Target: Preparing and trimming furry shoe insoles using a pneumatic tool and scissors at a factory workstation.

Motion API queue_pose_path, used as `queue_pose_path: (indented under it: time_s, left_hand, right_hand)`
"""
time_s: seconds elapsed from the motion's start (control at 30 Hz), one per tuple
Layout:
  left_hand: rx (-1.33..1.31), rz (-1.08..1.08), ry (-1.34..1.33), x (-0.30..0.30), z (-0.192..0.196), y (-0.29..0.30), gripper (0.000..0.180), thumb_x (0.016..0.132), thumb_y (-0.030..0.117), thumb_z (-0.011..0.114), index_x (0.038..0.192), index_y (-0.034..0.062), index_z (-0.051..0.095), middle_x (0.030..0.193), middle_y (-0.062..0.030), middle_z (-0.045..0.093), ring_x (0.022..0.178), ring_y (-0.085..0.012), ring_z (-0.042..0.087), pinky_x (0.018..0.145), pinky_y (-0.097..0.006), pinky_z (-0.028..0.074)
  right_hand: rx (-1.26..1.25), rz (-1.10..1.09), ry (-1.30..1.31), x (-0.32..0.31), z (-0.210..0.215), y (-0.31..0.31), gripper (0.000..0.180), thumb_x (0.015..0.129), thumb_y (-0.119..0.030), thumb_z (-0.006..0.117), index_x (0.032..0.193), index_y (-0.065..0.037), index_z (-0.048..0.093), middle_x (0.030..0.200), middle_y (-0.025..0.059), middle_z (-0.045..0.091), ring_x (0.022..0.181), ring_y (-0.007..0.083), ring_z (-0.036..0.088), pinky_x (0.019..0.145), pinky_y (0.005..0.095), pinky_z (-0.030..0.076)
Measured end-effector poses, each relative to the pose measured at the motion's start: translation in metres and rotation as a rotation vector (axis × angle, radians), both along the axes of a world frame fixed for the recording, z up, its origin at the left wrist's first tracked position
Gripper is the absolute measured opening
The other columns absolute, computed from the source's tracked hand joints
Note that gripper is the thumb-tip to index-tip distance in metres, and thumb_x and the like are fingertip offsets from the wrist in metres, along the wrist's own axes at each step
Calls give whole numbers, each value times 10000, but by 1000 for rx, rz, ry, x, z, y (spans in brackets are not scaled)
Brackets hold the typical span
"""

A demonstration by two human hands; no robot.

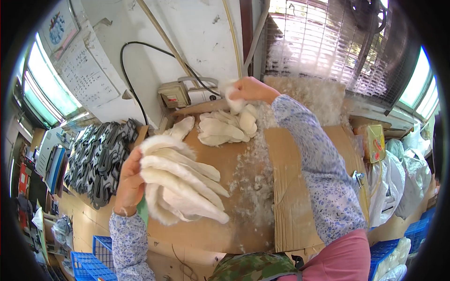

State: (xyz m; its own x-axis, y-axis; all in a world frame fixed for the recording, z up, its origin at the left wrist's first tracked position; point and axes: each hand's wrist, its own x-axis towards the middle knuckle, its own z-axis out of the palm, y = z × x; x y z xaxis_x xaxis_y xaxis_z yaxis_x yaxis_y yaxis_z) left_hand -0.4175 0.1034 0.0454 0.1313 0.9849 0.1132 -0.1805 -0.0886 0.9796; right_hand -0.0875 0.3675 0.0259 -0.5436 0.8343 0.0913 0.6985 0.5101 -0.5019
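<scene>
My left hand (129,183) is closed round the edge of a fanned stack of white fleece insoles (180,180), held above the cardboard-covered table. Farther off, my right hand (255,89) pinches a white fluffy piece (233,96), blurred by motion; it looks like another insole. Just below that hand lies a loose pile of cream-white insoles (220,127) on the cardboard. Another white insole (182,127) rests left of the pile, partly behind the held stack.
White lint (255,187) litters the cardboard (293,206). A grey switch box (173,95) with a black cable is at the back wall. Dark grey pieces (98,159) are heaped at left. A mesh screen (323,47) rises at the back right; plastic bags (386,187) hang at right.
</scene>
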Motion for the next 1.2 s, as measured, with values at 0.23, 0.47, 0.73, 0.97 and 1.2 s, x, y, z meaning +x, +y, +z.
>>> queue_pose_path:
  time_s: [0.23,0.47,0.73,0.97,1.2]
  left_hand:
    - [9,-133,89,35,0,28,594,731,-126,474,1307,14,439,1240,-71,542,1145,-169,535,972,-293,437]
    - [94,-173,14,51,6,20,698,770,-42,589,1411,39,327,1316,-74,487,1195,-181,499,1007,-308,407]
    - [-100,-79,-5,10,-19,5,601,786,-40,607,1358,19,435,1264,-84,551,1141,-181,548,969,-317,445]
    - [12,514,30,-56,-4,-45,486,806,-18,502,1291,-6,491,1176,-132,612,1022,-202,627,883,-320,519]
    - [67,581,143,-100,-12,-66,375,934,107,494,1305,59,469,1204,-112,591,1058,-231,607,890,-358,529]
  right_hand:
    - [239,350,329,-57,41,-90,258,695,-233,649,721,18,593,638,163,558,605,258,565,592,379,442]
    - [224,412,494,-91,54,-159,134,772,-107,591,793,26,591,746,214,598,690,383,573,625,424,445]
    - [360,470,612,-113,23,-160,168,787,-87,645,942,-22,645,917,90,621,837,268,594,703,370,450]
    - [-390,607,113,-108,-90,-136,301,778,-234,702,1015,-49,690,901,130,692,826,226,640,771,341,494]
    - [119,43,-344,-37,-259,-47,271,736,-138,632,997,-78,672,1002,121,632,963,307,592,783,472,465]
